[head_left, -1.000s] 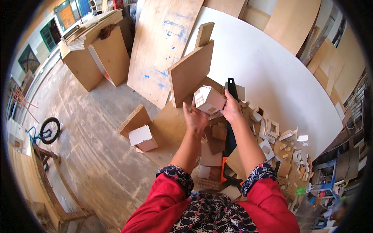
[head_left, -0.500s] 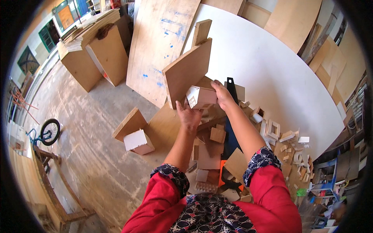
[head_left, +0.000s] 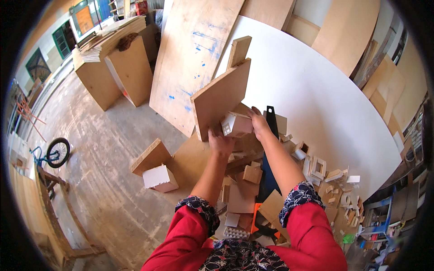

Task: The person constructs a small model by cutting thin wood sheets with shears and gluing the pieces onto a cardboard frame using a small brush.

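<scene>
Fingers (head_left: 256, 112) of our right hand (head_left: 261, 125) and left hand (head_left: 220, 143) grip the small pinkish-white model house (head_left: 238, 125) at frame centre, which could chip if we bump the upright board (head_left: 220, 97) beside it.

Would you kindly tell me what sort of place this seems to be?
It looks like a woodworking workshop, judging by the handsaw, the small wood scraps on the right and the large wooden board with blue marks farther off.
</scene>
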Available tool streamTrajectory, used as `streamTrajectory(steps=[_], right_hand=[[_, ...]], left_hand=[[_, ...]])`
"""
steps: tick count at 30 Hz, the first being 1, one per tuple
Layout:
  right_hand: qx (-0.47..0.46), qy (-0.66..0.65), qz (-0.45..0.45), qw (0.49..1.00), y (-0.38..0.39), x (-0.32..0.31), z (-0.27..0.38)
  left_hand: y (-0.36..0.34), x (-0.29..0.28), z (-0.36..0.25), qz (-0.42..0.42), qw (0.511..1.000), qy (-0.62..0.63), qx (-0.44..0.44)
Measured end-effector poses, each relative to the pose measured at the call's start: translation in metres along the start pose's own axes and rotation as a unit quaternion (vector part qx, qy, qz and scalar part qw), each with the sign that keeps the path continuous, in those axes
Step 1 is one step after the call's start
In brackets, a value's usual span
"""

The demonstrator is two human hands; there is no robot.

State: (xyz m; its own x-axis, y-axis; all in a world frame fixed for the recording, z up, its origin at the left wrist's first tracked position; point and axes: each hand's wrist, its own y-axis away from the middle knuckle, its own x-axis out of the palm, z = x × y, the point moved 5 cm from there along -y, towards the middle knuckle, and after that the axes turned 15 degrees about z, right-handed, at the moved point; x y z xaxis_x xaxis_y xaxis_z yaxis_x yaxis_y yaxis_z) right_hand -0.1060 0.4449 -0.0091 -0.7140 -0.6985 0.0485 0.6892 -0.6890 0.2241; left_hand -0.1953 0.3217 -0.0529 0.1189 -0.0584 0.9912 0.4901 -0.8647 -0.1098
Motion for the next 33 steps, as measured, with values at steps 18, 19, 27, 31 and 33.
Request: streamTrajectory(steps=[18,19,27,31,33], right_hand=[[-0.063,0.060,-0.045,0.995,-0.002,-0.016,-0.028],[-0.061,0.077,-0.046,0.994,0.002,-0.008,-0.018],[-0.048,0.194,-0.079,0.977,0.010,-0.007,-0.004],[-0.051,0.186,-0.060,0.979,0.005,-0.006,-0.006],[-0.050,0.193,-0.051,0.979,0.002,-0.008,-0.008]], left_hand=[[0.004,0.011,-0.007,-0.036,0.985,-0.150,-0.076],[0.001,0.001,-0.011,-0.032,0.986,-0.146,-0.072],[0.003,-0.013,-0.028,-0.079,0.920,-0.373,-0.091],[0.001,-0.028,-0.036,-0.094,0.918,-0.368,-0.117],[0.001,-0.036,-0.040,-0.110,0.926,-0.345,-0.105]])
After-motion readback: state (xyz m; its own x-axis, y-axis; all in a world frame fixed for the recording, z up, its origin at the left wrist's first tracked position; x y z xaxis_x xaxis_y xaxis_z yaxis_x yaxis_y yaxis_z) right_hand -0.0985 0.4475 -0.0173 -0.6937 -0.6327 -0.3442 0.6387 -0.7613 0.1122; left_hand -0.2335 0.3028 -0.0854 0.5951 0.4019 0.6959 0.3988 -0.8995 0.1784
